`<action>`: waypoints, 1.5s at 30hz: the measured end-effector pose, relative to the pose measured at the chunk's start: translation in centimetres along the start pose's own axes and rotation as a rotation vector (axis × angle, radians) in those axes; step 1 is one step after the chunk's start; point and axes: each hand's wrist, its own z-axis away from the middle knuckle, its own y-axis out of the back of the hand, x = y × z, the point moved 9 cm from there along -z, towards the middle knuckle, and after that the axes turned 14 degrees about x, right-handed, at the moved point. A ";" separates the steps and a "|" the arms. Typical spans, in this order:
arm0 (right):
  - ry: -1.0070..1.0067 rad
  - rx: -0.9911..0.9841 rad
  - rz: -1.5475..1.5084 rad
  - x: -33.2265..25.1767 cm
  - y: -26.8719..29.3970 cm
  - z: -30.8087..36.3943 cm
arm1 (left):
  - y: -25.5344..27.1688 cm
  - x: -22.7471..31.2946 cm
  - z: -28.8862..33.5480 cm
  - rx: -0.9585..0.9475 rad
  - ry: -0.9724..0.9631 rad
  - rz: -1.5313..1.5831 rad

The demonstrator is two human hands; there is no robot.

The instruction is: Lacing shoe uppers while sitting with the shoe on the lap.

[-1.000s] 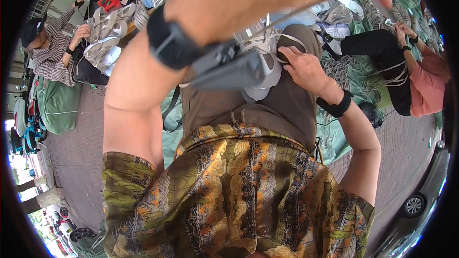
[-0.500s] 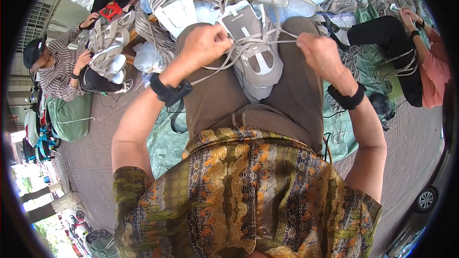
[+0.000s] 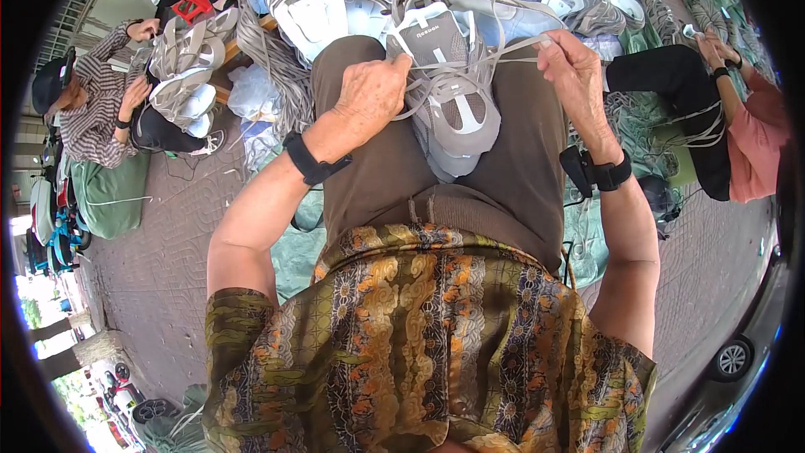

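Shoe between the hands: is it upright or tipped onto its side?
Upright: the shoe has its tongue and laces facing up toward the camera.

Grey-brown low-cut sneaker with white trim [image 3: 464,127] is sitting top-up between the wearer's brown-trousered thighs [image 3: 365,155], toe toward them. Its flat beige lace [image 3: 453,81] is kinda loopy, one strand stretched out right.

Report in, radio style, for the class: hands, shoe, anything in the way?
Left hand curled beside shoe, grip unclear. Right hand pinching a lace. Shoe between thighs. Possible snag: other laces crossing its top.
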 end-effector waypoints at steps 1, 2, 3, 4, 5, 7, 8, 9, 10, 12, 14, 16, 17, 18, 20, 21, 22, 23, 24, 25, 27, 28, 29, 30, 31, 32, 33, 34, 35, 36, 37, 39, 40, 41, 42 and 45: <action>-0.129 0.009 -0.106 1.1 -0.2 0.2 | 0.5 0.2 0.0 0.005 -0.036 -0.041; -0.258 0.018 -0.212 2.2 -0.4 0.7 | 0.9 0.3 0.1 0.009 -0.072 -0.082; -0.257 0.018 -0.209 2.4 -0.7 1.0 | 1.3 -0.1 0.4 0.011 -0.073 -0.080; -0.302 -0.028 -0.297 2.8 -1.4 1.7 | 2.0 -0.5 0.7 0.035 -0.098 -0.132; -0.347 -0.075 -0.385 3.1 -2.2 2.5 | 2.7 -1.1 1.0 0.058 -0.124 -0.183; -0.367 -0.123 -0.455 2.9 -3.6 4.0 | 4.1 -4.1 2.9 0.094 -0.102 -0.249; -0.423 -0.254 -0.450 2.9 -4.8 5.2 | 4.9 -5.9 4.0 0.087 -0.074 -0.288; -0.477 -0.386 -0.445 3.0 -6.1 6.5 | 5.8 -7.3 5.2 0.078 -0.045 -0.328; -0.471 -0.398 -0.474 2.8 -6.7 7.0 | 6.7 -7.8 6.1 0.078 -0.047 -0.328; -0.497 -0.394 -0.477 2.4 -7.7 7.0 | 8.4 -8.5 8.1 0.046 -0.038 -0.359; -0.462 -0.388 -0.414 2.1 -8.2 6.4 | 9.1 -9.2 9.8 0.045 -0.013 -0.376; -0.281 -0.267 -0.313 1.4 -8.2 4.7 | 9.9 -10.9 11.3 0.065 0.034 -0.387; -0.103 -0.140 -0.210 0.5 -7.5 3.7 | 10.4 -11.7 12.0 0.069 0.036 -0.387; -0.101 -0.144 -0.207 0.7 -7.9 3.5 | 10.9 -12.5 12.9 0.069 0.083 -0.397; -0.036 -0.059 -0.097 0.8 -7.6 2.9 | 11.5 -13.6 14.6 0.060 0.172 -0.380; -0.035 -0.063 -0.096 0.8 -7.8 2.7 | 11.7 -13.6 15.2 0.060 0.177 -0.380; 0.077 -0.039 -0.030 0.0 -7.7 2.4 | 11.7 -13.8 15.8 0.043 0.197 -0.336; 0.188 -0.015 0.035 -0.8 -7.7 2.4 | 11.6 -14.0 16.4 0.025 0.217 -0.292; 0.191 -0.021 0.037 -1.0 -7.8 2.4 | 11.5 -14.3 16.7 0.013 0.254 -0.234; 0.271 -0.038 0.149 -1.6 -8.1 2.6 | 11.7 -14.4 17.0 0.014 0.259 -0.232; 0.355 -0.060 0.262 -2.3 -8.4 2.9 | 12.3 -13.9 17.2 0.031 0.273 -0.102; 0.432 -0.078 0.334 -2.9 -8.7 3.2 | 12.7 -13.9 17.6 -0.008 0.324 -0.118; 0.510 -0.097 0.405 -3.3 -9.0 3.4 | 13.5 -13.4 17.8 -0.006 0.330 -0.117; 0.511 -0.097 0.406 -3.2 -8.9 3.4 | 14.5 -13.0 17.9 -0.018 0.313 -0.127; 0.502 -0.119 0.455 -2.6 -9.0 3.4 | 15.4 -12.7 18.0 -0.031 0.294 -0.134; 0.493 -0.142 0.502 -2.1 -9.1 3.5 | 16.8 -12.3 17.9 0.012 0.283 -0.113; 0.493 -0.143 0.504 -1.9 -9.1 3.6 | 17.9 -12.2 18.0 0.013 0.282 -0.111; 0.453 -0.181 0.504 -1.3 -9.3 3.8 | 19.1 -12.6 18.3 0.003 0.323 -0.123; 0.412 -0.220 0.503 -0.7 -9.6 4.0 | 20.1 -12.9 18.7 -0.008 0.364 -0.135; 0.416 -0.217 0.503 -0.5 -9.6 4.0 | 19.8 -14.2 20.0 -0.096 0.625 0.059; 0.392 -0.248 0.500 0.0 -9.7 4.1 | 20.1 -13.9 19.8 -0.093 0.623 0.059; 0.366 -0.278 0.499 0.5 -9.7 4.0 | 20.5 -12.9 18.7 -0.091 0.568 0.019; 0.340 -0.230 0.406 0.0 -9.4 3.6 | 20.3 -13.7 18.8 -0.090 0.573 0.016; 0.313 -0.180 0.315 -0.3 -9.0 3.2 | 20.3 -14.6 18.0 -0.017 0.449 -0.095; 0.314 -0.183 0.310 -0.6 -9.0 3.0 | 20.1 -15.6 17.1 0.053 0.323 -0.207; 0.276 -0.096 0.228 -1.9 -8.5 1.8 | 18.1 -19.3 14.3 0.154 0.210 -0.424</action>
